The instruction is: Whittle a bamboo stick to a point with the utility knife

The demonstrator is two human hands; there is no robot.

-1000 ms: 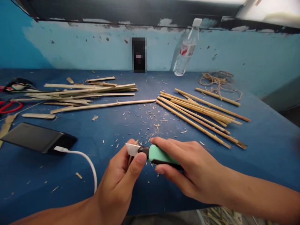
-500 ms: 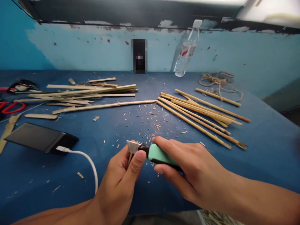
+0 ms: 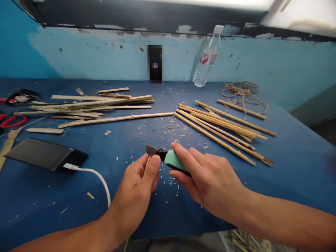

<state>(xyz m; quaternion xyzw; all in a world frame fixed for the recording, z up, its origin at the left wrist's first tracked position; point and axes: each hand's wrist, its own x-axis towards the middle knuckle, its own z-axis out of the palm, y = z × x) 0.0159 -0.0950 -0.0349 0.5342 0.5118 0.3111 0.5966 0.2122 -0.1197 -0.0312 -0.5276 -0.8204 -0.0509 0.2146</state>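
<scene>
My right hand (image 3: 207,178) grips a utility knife (image 3: 175,161) with a green and black handle, its blade out and pointing left. Between the thumb and fingers of my left hand (image 3: 141,185) is a thin wooden stick (image 3: 148,161), mostly hidden by that hand. The blade lies at the stick's upper end, just above my left thumb. Small pale shavings (image 3: 170,133) are scattered on the blue table (image 3: 162,224) beyond and below my hands.
Several peeled sticks (image 3: 220,122) lie at the right, split strips (image 3: 105,105) at the left. A black phone (image 3: 39,154) with a white cable (image 3: 102,182) rests near my left arm. Red-handled scissors (image 3: 13,120), a water bottle (image 3: 207,63) and twine (image 3: 241,92) are farther back.
Both hands have moved slightly up and away from me, with the knife. The blade now tilts down to the right across the stick's end.
</scene>
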